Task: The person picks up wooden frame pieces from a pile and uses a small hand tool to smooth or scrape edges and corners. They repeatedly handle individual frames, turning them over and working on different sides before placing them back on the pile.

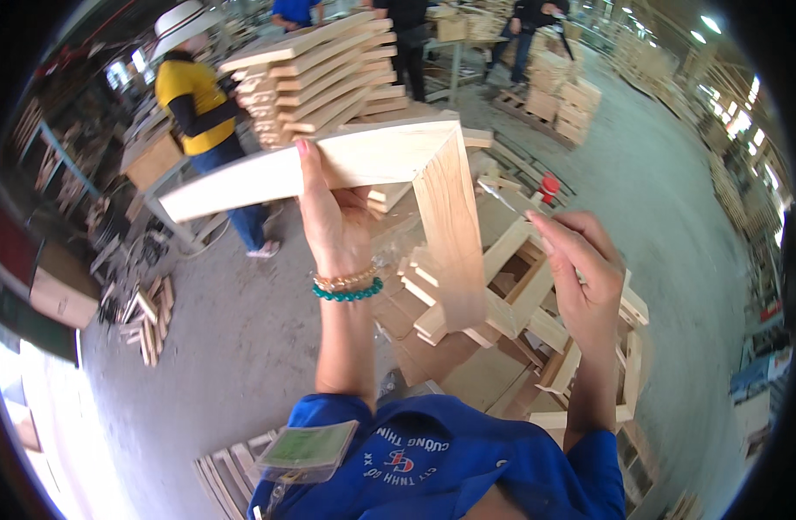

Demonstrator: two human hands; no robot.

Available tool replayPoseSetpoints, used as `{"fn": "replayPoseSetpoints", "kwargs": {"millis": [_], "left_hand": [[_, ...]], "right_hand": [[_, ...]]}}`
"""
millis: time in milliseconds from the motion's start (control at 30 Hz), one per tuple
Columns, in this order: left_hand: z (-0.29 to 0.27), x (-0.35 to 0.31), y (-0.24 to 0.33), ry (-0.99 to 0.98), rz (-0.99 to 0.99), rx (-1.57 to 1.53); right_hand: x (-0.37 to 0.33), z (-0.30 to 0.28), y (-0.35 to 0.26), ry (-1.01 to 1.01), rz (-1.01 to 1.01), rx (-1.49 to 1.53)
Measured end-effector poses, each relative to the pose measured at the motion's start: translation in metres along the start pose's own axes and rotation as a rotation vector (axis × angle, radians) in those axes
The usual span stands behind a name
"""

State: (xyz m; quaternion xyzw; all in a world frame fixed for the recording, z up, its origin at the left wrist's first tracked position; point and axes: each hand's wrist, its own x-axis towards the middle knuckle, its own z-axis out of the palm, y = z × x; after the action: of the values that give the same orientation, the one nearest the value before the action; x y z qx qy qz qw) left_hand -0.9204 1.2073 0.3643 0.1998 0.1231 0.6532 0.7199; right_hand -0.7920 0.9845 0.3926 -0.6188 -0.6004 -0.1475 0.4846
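Observation:
My left hand is closed around the long arm of a pale wooden corner piece, with the thumb on its face. Two boards meet in a mitred joint at its upper right, and the shorter board hangs down from there. To the right of the joint, my right hand pinches a thin tool with a pale, metallic-looking blade. The blade's tip points up and left toward the corner piece, apart from it. The tool's handle is mostly hidden in the fingers.
Wooden frames lie piled on cardboard below. Behind stands a tall stack of similar wooden pieces. A person in a yellow shirt stands at the far left. A red container sits beyond my right hand. Wood offcuts lie on the left floor.

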Motion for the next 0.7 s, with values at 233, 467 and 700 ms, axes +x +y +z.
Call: {"fn": "replayPoseSetpoints", "kwargs": {"millis": [233,467,700], "left_hand": [[-0.064,0.0,0.028,0.257,0.073,-0.215],[-0.099,0.002,0.043,0.3,0.222,-0.18],[-0.112,0.005,0.048,0.358,0.352,-0.111]], "right_hand": [[0.016,0.069,-0.012,-0.154,-0.16,-0.003],[0.033,0.126,-0.024,-0.267,-0.328,-0.032],[0.038,0.155,-0.026,-0.348,-0.352,-0.103]]}}
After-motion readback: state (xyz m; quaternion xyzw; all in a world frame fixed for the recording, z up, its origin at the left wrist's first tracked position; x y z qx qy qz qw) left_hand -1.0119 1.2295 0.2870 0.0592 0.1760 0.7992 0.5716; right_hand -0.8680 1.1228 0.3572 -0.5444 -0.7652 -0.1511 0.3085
